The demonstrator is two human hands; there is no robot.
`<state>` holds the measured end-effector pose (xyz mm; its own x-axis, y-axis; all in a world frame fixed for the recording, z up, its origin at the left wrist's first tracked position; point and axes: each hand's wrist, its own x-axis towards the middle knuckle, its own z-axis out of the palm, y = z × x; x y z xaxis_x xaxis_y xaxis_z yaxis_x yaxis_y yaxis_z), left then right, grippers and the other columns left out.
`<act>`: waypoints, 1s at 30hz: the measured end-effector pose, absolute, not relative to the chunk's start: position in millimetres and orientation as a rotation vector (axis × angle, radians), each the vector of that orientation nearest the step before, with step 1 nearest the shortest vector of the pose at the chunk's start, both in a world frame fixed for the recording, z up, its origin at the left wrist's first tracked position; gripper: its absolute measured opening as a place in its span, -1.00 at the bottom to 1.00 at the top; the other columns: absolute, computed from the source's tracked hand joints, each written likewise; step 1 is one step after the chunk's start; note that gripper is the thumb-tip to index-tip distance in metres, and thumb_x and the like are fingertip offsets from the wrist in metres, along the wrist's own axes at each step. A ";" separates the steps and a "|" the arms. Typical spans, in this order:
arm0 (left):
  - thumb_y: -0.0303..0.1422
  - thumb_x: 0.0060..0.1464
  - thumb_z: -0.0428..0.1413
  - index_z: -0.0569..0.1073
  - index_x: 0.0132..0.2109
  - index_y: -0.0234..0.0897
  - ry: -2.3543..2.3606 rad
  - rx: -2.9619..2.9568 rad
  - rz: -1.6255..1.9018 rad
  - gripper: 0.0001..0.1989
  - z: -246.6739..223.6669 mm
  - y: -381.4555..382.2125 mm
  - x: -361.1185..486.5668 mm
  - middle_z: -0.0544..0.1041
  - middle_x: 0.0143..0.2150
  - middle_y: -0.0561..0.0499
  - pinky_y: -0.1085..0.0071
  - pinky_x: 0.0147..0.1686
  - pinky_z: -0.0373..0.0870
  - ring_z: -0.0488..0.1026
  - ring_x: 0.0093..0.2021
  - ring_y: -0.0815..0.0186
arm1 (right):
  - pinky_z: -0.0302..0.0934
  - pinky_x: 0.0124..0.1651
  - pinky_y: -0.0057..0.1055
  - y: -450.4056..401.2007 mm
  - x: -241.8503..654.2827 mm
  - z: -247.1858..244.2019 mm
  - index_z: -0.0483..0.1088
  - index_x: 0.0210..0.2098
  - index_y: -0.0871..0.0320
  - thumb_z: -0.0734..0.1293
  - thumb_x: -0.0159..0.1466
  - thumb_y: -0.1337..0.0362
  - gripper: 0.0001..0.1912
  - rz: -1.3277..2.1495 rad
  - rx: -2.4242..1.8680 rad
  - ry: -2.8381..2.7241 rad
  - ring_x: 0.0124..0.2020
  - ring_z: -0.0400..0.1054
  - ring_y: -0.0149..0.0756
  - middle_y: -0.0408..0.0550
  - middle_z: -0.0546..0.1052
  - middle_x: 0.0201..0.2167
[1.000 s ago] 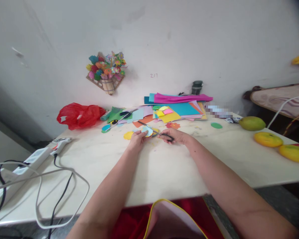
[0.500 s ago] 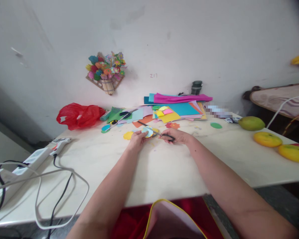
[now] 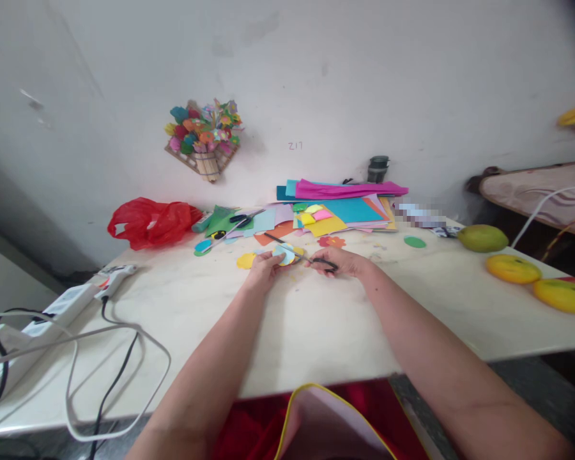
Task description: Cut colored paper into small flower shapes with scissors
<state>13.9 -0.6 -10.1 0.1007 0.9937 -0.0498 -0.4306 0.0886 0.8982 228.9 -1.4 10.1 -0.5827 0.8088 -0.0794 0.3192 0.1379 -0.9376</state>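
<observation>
Between the fingers of my left hand (image 3: 264,269) is a small light blue paper piece (image 3: 283,255) with yellow paper beside it. My right hand (image 3: 339,263) grips the dark handles of a pair of scissors (image 3: 324,262). Their blades are parted and reach left to the blue piece, one blade raised above it. A yellow paper piece (image 3: 246,260) lies just left of my left fingertips. Behind my hands is an orange-red paper flower (image 3: 332,242). Small yellow scraps lie on the table below the scissors.
Stacked coloured sheets (image 3: 354,209), a red plastic bag (image 3: 151,223) and a second pair of scissors (image 3: 239,220) lie along the wall. Mangoes (image 3: 512,268) are at the right. A power strip (image 3: 67,306) with looping cables occupies the left. A green disc (image 3: 414,242) lies right of centre.
Both hands keep almost the same place and hold. The scissors and the blue paper have shifted only very slightly.
</observation>
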 end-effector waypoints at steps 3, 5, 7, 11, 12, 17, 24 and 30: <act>-0.54 -0.18 0.25 0.51 -0.40 -0.46 0.841 0.869 1.275 -0.89 -9.5 -1.2 14.2 0.59 -0.38 -0.17 0.34 -0.33 0.53 0.55 -0.37 0.20 | -0.10 -0.67 -0.55 0.2 229.9 7.9 0.43 -0.38 0.24 0.35 0.07 0.19 -0.77 1.435 -1.072 -1.975 -0.73 0.08 -0.55 -0.26 0.31 -0.71; -0.54 -0.18 0.25 0.51 -0.40 -0.47 0.834 0.876 1.272 -0.89 -9.4 -1.5 14.2 0.59 -0.37 -0.18 0.36 -0.35 0.53 0.56 -0.37 0.21 | -0.12 -0.68 -0.55 0.8 229.9 6.7 0.43 -0.36 0.24 0.35 0.07 0.19 -0.77 1.440 -1.069 -1.968 -0.73 0.08 -0.55 -0.27 0.30 -0.71; -0.54 -0.17 0.24 0.52 -0.39 -0.47 0.826 0.882 1.273 -0.90 -9.9 -1.4 14.0 0.60 -0.35 -0.18 0.37 -0.36 0.53 0.56 -0.36 0.20 | -0.12 -0.68 -0.56 1.0 228.7 5.8 0.43 -0.36 0.24 0.36 0.06 0.18 -0.76 1.461 -1.065 -1.941 -0.73 0.08 -0.55 -0.28 0.29 -0.72; -0.54 -0.16 0.23 0.52 -0.38 -0.46 0.817 0.872 1.295 -0.90 -11.8 0.0 13.7 0.60 -0.33 -0.19 0.37 -0.36 0.53 0.56 -0.34 0.18 | -0.04 -0.68 -0.56 0.1 223.0 6.2 0.42 -0.37 0.24 0.37 0.06 0.16 -0.74 1.535 -1.038 -1.841 -0.72 0.09 -0.53 -0.30 0.24 -0.74; -0.54 -0.16 0.23 0.52 -0.38 -0.46 0.816 0.863 1.308 -0.90 -12.1 0.5 13.9 0.60 -0.33 -0.19 0.37 -0.36 0.53 0.56 -0.33 0.18 | -0.03 -0.68 -0.55 -0.4 221.2 6.7 0.42 -0.36 0.25 0.37 0.06 0.16 -0.74 1.546 -1.032 -1.819 -0.72 0.10 -0.53 -0.30 0.23 -0.74; -0.55 -0.16 0.22 0.50 -0.38 -0.46 0.834 0.798 1.389 -0.90 -10.6 0.7 16.8 0.60 -0.34 -0.18 0.33 -0.28 0.54 0.56 -0.33 0.18 | 0.00 -0.68 -0.57 -4.1 213.1 9.6 0.41 -0.37 0.26 0.37 0.05 0.20 -0.76 1.524 -1.072 -1.736 -0.72 0.12 -0.54 -0.27 0.29 -0.74; -0.54 -0.16 0.23 0.48 -0.36 -0.43 0.818 0.757 1.442 -0.87 -7.6 -3.0 20.2 0.59 -0.35 -0.16 0.24 -0.17 0.52 0.57 -0.28 0.15 | -0.08 -0.73 -0.59 -7.8 208.9 10.4 0.39 -0.37 0.27 0.35 0.07 0.27 -0.82 1.543 -1.084 -1.646 -0.74 0.13 -0.55 -0.22 0.34 -0.73; -0.54 -0.17 0.23 0.49 -0.39 -0.44 0.822 0.766 1.430 -0.90 -7.5 -3.3 19.6 0.59 -0.38 -0.17 0.25 -0.20 0.52 0.57 -0.32 0.15 | -0.19 -0.76 -0.60 -5.6 211.8 6.3 0.37 -0.35 0.25 0.38 0.06 0.14 -0.71 1.488 -1.014 -1.770 -0.73 0.17 -0.56 -0.21 0.37 -0.66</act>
